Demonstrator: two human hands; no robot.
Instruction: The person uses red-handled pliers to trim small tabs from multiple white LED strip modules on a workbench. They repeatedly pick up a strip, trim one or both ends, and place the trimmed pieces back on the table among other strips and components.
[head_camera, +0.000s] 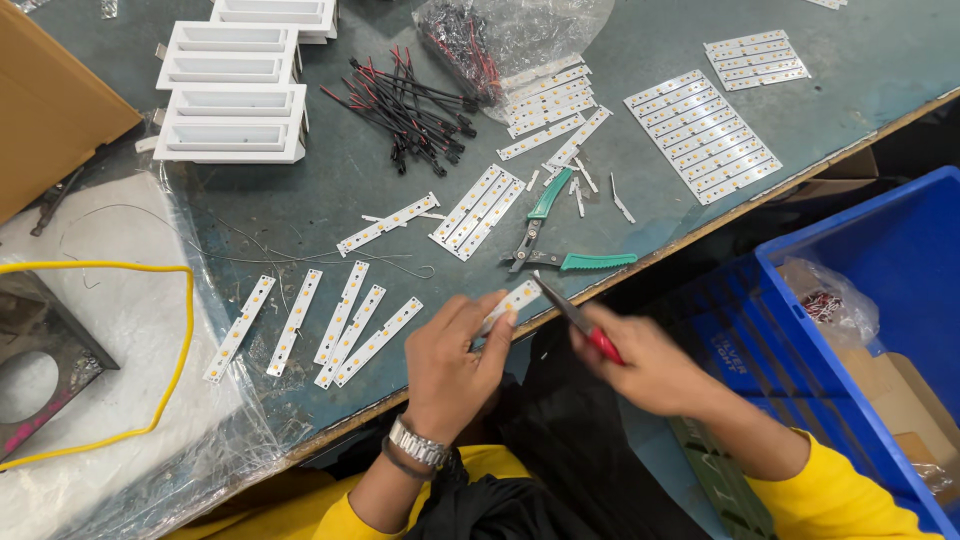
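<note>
Low in the frame's centre, the left hand (452, 360) is pinching a thin, flat white LED strip (510, 302) between curled fingers at the table edge (700, 232); the right hand (640, 365) is closing in a fist round a red-handled cutter (580, 322), its dark metal tip touching the strip; green-handled pliers (556, 238) are lying open just above; more slim strips (345, 315) are lying fanned at lower left; glossy black-and-red wires (405, 105) are tangling at upper centre.

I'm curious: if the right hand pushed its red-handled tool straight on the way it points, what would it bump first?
Most likely the white strip in the left hand. The right hand aims its red-handled tool there; the tip looks about touching, though depth is unclear.
</note>
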